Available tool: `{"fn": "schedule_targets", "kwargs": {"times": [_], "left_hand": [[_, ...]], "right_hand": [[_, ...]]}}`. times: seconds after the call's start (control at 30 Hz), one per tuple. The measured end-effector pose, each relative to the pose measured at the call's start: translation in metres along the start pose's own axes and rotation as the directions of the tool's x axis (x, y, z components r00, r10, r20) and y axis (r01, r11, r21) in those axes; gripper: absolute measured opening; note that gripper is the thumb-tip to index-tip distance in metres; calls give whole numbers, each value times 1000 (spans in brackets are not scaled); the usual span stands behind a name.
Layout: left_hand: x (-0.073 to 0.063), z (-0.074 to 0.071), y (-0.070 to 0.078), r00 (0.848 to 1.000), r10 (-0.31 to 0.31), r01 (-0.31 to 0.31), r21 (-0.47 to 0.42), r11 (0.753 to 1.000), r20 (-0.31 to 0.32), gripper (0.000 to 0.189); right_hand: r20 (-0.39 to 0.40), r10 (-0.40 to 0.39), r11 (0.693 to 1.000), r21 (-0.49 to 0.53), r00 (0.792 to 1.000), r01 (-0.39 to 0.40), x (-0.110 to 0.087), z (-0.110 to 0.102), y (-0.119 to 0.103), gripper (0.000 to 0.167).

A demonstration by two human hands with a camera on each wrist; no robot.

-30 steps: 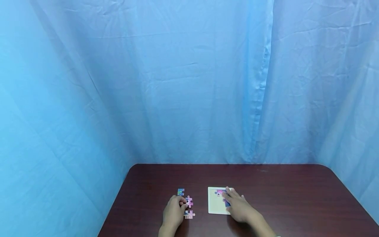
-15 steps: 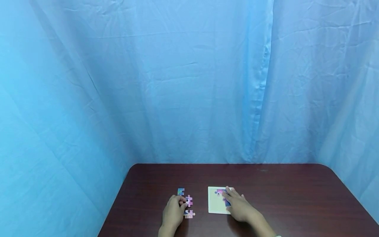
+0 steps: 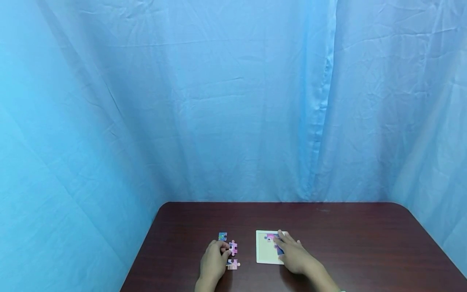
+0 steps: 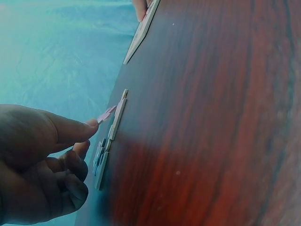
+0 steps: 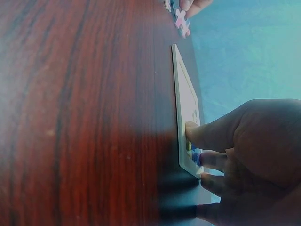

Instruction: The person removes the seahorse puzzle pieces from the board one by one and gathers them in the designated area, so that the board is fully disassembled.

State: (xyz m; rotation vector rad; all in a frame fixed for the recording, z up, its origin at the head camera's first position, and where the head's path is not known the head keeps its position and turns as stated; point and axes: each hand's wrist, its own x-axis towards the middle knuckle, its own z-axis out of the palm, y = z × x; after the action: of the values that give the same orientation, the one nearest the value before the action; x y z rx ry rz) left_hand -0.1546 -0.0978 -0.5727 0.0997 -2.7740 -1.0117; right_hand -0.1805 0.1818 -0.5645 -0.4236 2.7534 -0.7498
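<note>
Thumb and fingers of my left hand (image 3: 213,259) pinch a pink jigsaw puzzle piece (image 3: 233,247), which the left wrist view shows tilted above the table. Close to that hand, a blue-green puzzle piece (image 3: 222,236) lies farther back and a pink and beige one (image 3: 234,264) lies nearer. To the right is a cream puzzle tray (image 3: 265,257) with a pale rim. My right hand (image 3: 295,255) rests on its right side with fingers spread, covering part of it. Some pink and blue pieces (image 3: 270,237) sit inside the tray near its back edge and under the fingers.
The dark reddish-brown wooden table (image 3: 346,235) has rounded back corners. Blue curtains (image 3: 233,101) hang behind it and along both sides.
</note>
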Motion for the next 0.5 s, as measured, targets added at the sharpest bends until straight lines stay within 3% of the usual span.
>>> {"fn": "schedule_targets", "kwargs": {"times": [0.5], "left_hand": [[0, 2, 1, 1000, -2, 2, -5, 1000, -9, 14]], "right_hand": [[-2, -20, 1000, 9, 1000, 20, -2, 0, 0, 57]]}}
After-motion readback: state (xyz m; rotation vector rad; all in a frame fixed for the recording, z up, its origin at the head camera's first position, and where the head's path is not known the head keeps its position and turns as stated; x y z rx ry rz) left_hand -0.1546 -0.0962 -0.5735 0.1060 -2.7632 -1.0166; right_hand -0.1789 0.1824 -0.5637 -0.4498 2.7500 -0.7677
